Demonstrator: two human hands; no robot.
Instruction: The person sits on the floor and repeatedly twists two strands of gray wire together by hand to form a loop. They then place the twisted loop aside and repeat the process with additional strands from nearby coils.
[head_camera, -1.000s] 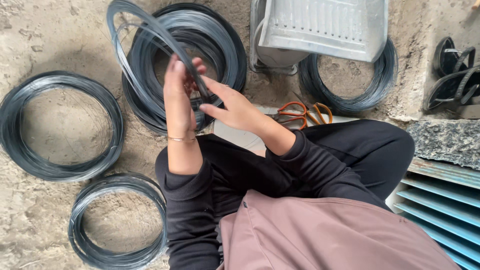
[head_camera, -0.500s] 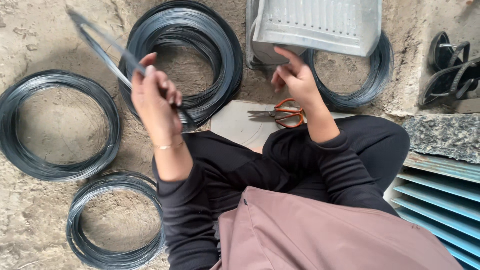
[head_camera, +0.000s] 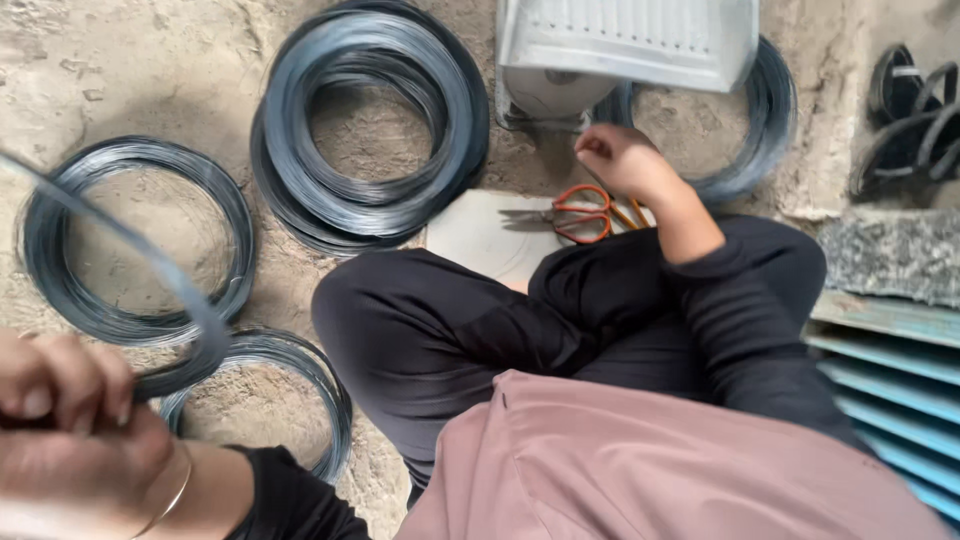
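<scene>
My left hand (head_camera: 70, 420) is close to the camera at the lower left, its fingers closed on a blurred loop of grey wire (head_camera: 150, 270) that arcs up to the left edge. My right hand (head_camera: 620, 160) is stretched forward with curled fingers, just above orange-handled scissors (head_camera: 575, 213) lying on a pale flat board (head_camera: 480, 235). I cannot tell whether it touches them. I sit cross-legged in dark trousers (head_camera: 480, 330).
Several coils of grey wire lie on the dirt floor: a big one (head_camera: 370, 120) ahead, one (head_camera: 130, 240) at left, one (head_camera: 260, 400) near my knee, another (head_camera: 750, 120) under a white plastic crate (head_camera: 630, 40). Black sandals (head_camera: 915, 110) and blue corrugated sheet (head_camera: 890, 390) are at right.
My left hand has swung the wire loop down and left, close to the camera. My right hand let go of it and reached forward to the scissors.
</scene>
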